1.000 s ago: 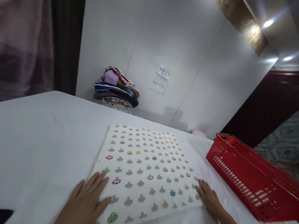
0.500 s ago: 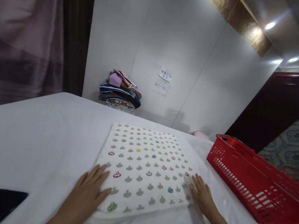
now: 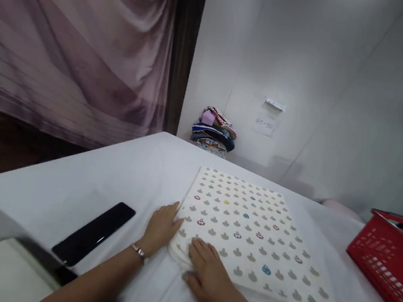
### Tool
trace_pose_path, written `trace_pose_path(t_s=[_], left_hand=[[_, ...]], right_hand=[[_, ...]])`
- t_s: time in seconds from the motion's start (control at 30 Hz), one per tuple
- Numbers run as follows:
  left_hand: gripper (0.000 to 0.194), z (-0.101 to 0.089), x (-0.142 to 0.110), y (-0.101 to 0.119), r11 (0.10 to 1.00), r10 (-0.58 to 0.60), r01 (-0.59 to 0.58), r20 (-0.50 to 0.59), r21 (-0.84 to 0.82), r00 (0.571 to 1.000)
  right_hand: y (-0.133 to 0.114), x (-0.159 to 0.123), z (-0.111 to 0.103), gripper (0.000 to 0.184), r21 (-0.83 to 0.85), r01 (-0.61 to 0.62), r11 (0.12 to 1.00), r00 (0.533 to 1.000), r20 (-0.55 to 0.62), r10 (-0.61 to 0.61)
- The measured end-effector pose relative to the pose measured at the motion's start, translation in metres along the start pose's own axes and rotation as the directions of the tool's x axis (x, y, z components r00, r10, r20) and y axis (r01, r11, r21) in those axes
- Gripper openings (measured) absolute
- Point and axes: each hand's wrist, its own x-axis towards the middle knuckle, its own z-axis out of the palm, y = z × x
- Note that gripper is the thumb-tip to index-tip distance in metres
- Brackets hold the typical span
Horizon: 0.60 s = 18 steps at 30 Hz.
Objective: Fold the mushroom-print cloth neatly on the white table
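Observation:
A folded white cloth (image 3: 251,224), printed with grey mushroom-like shapes and a few coloured ones, lies flat on the white-covered table, its layers showing at the rounded near-left corner. Along its left edge rests my left hand (image 3: 162,226), fingers stretched forward and touching the side; a bracelet circles that wrist. My right hand (image 3: 211,275) lies on the near-left part of the cloth, fingers extended over the top and the thumb by the front edge. Both hands are open.
A black phone (image 3: 93,233) lies on the table left of my left arm. To the right stands a red plastic basket (image 3: 385,259). A stack of folded fabrics (image 3: 214,132) is at the far edge by the wall. A pinkish curtain (image 3: 125,55) hangs at the left.
The view has swung left. My right hand has moved from the cloth's right edge to its near-left corner, close to my left hand, which stays at the left edge.

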Motion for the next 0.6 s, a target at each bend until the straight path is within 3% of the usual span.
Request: trace_pose_path(t_s=[0.13,0.23,0.4,0.6], left_hand=[[0.043,-0.011,0.006,0.007,0.99,-0.125,0.132,0.128,-0.049,0.984],[0.032,-0.015,0.009,0.01,0.984,-0.153,0.167,0.177,-0.066,0.972],[0.036,-0.012,0.013,0.007,0.974,-0.197,0.213,0.172,-0.08,0.965],[0.05,-0.012,0.025,0.003,0.947,-0.275,0.311,0.298,-0.081,0.914]], right_hand=[[-0.019,0.022,0.009,0.04,-0.072,-0.007,0.997,0.989,-0.146,-0.003],[-0.027,0.03,0.017,0.03,-0.127,-0.042,0.991,0.976,-0.215,0.014],[-0.029,0.037,0.028,0.029,-0.188,-0.069,0.98,0.96,-0.28,0.014],[-0.036,0.048,0.038,0.038,-0.26,-0.12,0.958,0.955,-0.295,0.039]])
